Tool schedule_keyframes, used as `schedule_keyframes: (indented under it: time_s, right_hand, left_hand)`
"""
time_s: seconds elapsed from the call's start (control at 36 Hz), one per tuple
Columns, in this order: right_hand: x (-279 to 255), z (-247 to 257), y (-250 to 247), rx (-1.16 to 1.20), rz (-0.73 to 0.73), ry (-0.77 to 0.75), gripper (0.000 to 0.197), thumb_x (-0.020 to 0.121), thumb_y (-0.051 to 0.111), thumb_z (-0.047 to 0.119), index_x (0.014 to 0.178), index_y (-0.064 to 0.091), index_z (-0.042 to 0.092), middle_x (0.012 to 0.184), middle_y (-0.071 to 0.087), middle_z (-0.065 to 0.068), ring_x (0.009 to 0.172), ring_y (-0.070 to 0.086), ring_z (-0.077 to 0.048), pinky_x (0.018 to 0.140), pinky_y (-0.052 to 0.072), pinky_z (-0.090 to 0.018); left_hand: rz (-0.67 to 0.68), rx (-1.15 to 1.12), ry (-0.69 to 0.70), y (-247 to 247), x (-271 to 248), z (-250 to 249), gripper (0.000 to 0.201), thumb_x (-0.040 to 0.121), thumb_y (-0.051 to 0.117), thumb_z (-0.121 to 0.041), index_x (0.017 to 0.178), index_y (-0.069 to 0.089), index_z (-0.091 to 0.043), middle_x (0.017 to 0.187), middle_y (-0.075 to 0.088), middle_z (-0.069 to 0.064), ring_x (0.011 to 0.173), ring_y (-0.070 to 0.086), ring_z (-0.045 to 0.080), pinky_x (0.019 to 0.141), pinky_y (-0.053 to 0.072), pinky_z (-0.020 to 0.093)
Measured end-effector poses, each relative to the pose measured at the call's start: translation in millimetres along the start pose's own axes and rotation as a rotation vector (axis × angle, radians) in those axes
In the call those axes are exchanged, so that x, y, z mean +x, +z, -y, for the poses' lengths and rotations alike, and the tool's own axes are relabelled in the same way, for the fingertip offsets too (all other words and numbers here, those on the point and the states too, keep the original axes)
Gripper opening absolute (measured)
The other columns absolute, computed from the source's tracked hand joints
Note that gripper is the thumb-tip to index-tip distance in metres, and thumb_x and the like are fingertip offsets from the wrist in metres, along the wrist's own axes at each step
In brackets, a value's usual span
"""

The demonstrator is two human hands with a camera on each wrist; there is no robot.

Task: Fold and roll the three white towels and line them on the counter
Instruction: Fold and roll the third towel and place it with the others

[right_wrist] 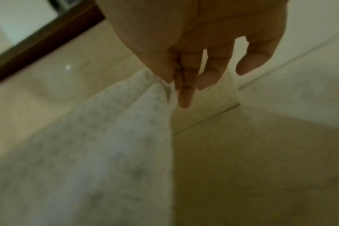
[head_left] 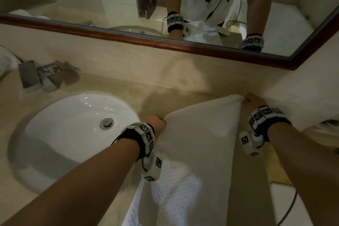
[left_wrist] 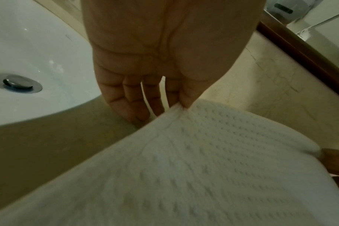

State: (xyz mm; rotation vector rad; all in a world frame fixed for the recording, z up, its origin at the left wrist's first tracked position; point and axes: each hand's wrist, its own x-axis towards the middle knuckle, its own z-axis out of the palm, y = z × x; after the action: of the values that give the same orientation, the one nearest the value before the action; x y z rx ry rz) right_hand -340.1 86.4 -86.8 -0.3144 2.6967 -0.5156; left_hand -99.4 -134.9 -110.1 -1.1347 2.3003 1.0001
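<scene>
Each hand, left hand (head_left: 155, 123) and right hand (head_left: 254, 100), pinches a corner of the white towel (head_left: 201, 143) above the table (head_left: 165, 95), beside the sink (head_left: 73, 115) and tap (head_left: 39, 77).

A white oval sink (head_left: 60, 121) is set into the left part of the beige marble top, its metal drain plug (head_left: 106, 122) near the middle of the bowl. A chrome tap (head_left: 39, 76) stands on the far left. A wood-framed mirror (head_left: 201, 47) runs along the far wall. At the far left edge lies something white, perhaps cloth.
</scene>
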Motion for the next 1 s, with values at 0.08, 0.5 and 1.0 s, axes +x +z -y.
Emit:
schedule_keyframes:
  time_s: [0.08, 0.5, 1.0]
  right_hand:
    - [-2.1, -2.5, 4.5, -0.143, 0.082, 0.043, 0.027, 0.097, 0.045, 0.032, 0.103, 0.053, 0.007, 0.117, 0.058, -0.017, 0.092, 0.054, -0.028, 0.081, 0.040, -0.032]
    - [5.7, -5.4, 3.5, 0.448, 0.051, 0.073, 0.020, 0.095, 0.050, 0.008, 0.084, 0.062, 0.020, 0.114, 0.065, -0.017, 0.078, 0.064, -0.028, 0.064, 0.053, -0.032]
    - [7.1, -21.0, 29.1, -0.083, 0.067, 0.058, 0.034, 0.088, 0.062, 0.018, 0.121, 0.058, 0.012, 0.127, 0.057, -0.011, 0.113, 0.055, -0.032, 0.100, 0.044, -0.037]
  left_hand:
    - [0.015, -0.069, 0.013, -3.0, -0.2, -5.8, 0.037, 0.097, 0.049, -0.025, 0.131, 0.054, -0.011, 0.133, 0.055, 0.011, 0.120, 0.052, 0.029, 0.096, 0.041, 0.032]
    - [0.469, -0.795, -0.068, -19.3, 28.6, -46.3, 0.041, 0.089, 0.065, -0.036, 0.118, 0.062, -0.007, 0.114, 0.068, 0.017, 0.103, 0.066, 0.036, 0.095, 0.050, 0.053]
    - [0.033, -0.234, 0.190, -20.6, 39.8, -78.4, 0.046, 0.098, 0.047, -0.037, 0.138, 0.048, -0.013, 0.139, 0.050, 0.011, 0.123, 0.050, 0.029, 0.100, 0.040, 0.033]
